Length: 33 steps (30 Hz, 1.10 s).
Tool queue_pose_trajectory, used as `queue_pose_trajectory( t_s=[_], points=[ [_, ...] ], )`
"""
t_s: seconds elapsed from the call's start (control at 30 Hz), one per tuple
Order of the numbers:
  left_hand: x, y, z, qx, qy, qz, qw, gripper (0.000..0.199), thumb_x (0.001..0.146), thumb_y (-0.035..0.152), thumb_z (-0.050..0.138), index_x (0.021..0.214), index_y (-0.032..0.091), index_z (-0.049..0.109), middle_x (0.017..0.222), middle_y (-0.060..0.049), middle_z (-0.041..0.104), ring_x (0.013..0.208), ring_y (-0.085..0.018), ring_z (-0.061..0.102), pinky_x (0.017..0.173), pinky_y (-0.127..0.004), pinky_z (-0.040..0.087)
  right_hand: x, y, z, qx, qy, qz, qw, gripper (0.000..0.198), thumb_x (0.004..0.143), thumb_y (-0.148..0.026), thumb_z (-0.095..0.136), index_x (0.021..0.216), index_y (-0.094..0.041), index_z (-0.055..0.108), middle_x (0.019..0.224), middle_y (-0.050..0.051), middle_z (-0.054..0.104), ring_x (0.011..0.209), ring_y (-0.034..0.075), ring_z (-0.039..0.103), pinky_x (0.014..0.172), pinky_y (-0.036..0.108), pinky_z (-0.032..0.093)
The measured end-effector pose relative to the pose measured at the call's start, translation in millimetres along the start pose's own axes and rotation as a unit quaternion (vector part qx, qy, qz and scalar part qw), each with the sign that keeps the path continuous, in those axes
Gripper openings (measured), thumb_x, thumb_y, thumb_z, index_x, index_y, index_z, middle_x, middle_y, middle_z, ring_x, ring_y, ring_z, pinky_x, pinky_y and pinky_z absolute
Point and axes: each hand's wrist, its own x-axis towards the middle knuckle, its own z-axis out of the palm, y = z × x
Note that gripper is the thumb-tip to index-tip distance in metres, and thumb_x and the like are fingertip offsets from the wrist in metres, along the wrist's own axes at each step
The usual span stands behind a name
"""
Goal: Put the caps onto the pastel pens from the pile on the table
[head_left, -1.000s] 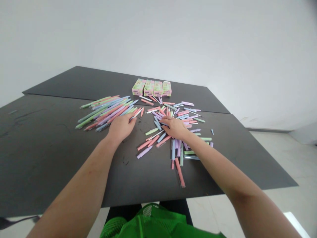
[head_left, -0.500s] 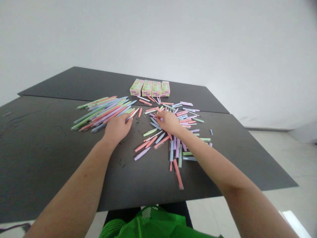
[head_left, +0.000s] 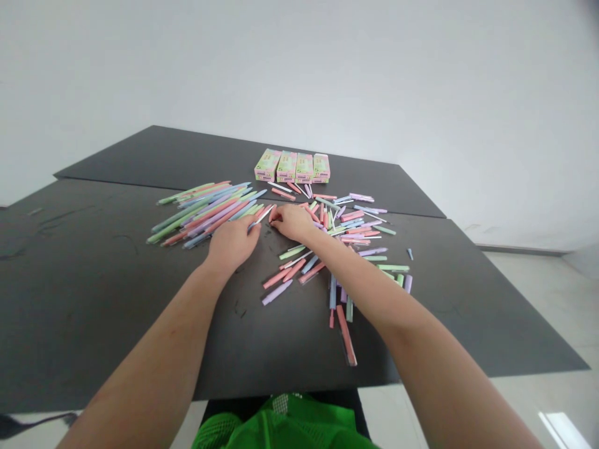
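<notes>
My left hand (head_left: 234, 244) is closed around a slim white pen refill (head_left: 266, 213), whose end sticks out past the thumb toward the right. Beside that hand lies a pile of long pastel pens (head_left: 206, 212) in green, blue, purple and coral. My right hand (head_left: 292, 223) has its fingertips pinched on a short coral pen piece (head_left: 272, 214), just right of the refill. Under and around the right forearm spread loose pen parts (head_left: 360, 232), barrels and thin white refills among them. The forearm hides some of these.
Several pink-and-green boxes (head_left: 286, 167) stand in a row behind the parts. A coral barrel (head_left: 346, 335) lies close to the front edge of the dark table (head_left: 140, 324). One small blue piece (head_left: 410, 254) sits apart at the right. A white wall rises behind.
My right hand has moved left from the loose parts to the short coral pen piece. My left hand still holds the refill. The whole view has shifted slightly.
</notes>
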Motion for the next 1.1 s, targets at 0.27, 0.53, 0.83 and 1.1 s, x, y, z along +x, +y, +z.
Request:
queue_pose_trajectory(
  t_s=[0.27, 0.53, 0.83, 1.1],
  points=[
    [-1, 1, -1, -0.006, -0.002, 0.010, 1.000, 0.042, 0.094, 0.041, 0.036, 0.112, 0.021, 0.067, 0.095, -0.012, 0.075, 0.092, -0.028, 0.068, 0.073, -0.032, 0.045, -7, -2, -5, -0.037, -0.013, -0.010, 0.999, 0.024, 0.083, -0.022, 0.052, 0.098, -0.016, 0.069, 0.107, 0.013, 0.071, 0.101, 0.026, 0.064, 0.083, 0.034, 0.049],
    [-6, 13, -2, -0.064, -0.017, 0.045, 0.997, 0.037, 0.092, 0.041, 0.039, 0.108, 0.025, 0.068, 0.097, -0.007, 0.074, 0.090, -0.027, 0.067, 0.068, -0.030, 0.043, -66, 39, -27, 0.176, 0.088, 0.021, 0.980, 0.016, 0.083, -0.019, 0.055, 0.091, -0.017, 0.069, 0.087, 0.005, 0.073, 0.083, 0.019, 0.066, 0.079, 0.030, 0.048],
    [-20, 41, -1, -0.192, -0.062, 0.148, 0.968, 0.036, 0.090, 0.043, 0.044, 0.107, 0.024, 0.070, 0.093, -0.003, 0.075, 0.085, -0.021, 0.067, 0.070, -0.026, 0.045, -122, 68, -28, 0.435, 0.173, 0.075, 0.881, 0.020, 0.077, -0.029, 0.067, 0.090, -0.015, 0.074, 0.088, 0.006, 0.074, 0.083, 0.019, 0.067, 0.082, 0.032, 0.049],
    [-22, 44, -3, -0.183, -0.110, 0.221, 0.952, 0.037, 0.093, 0.040, 0.040, 0.111, 0.027, 0.069, 0.101, -0.001, 0.074, 0.091, -0.020, 0.067, 0.075, -0.026, 0.046, -134, 61, -20, 0.423, 0.182, 0.023, 0.887, 0.017, 0.081, -0.032, 0.065, 0.090, -0.020, 0.074, 0.090, 0.005, 0.074, 0.085, 0.020, 0.067, 0.077, 0.033, 0.051]
  ],
)
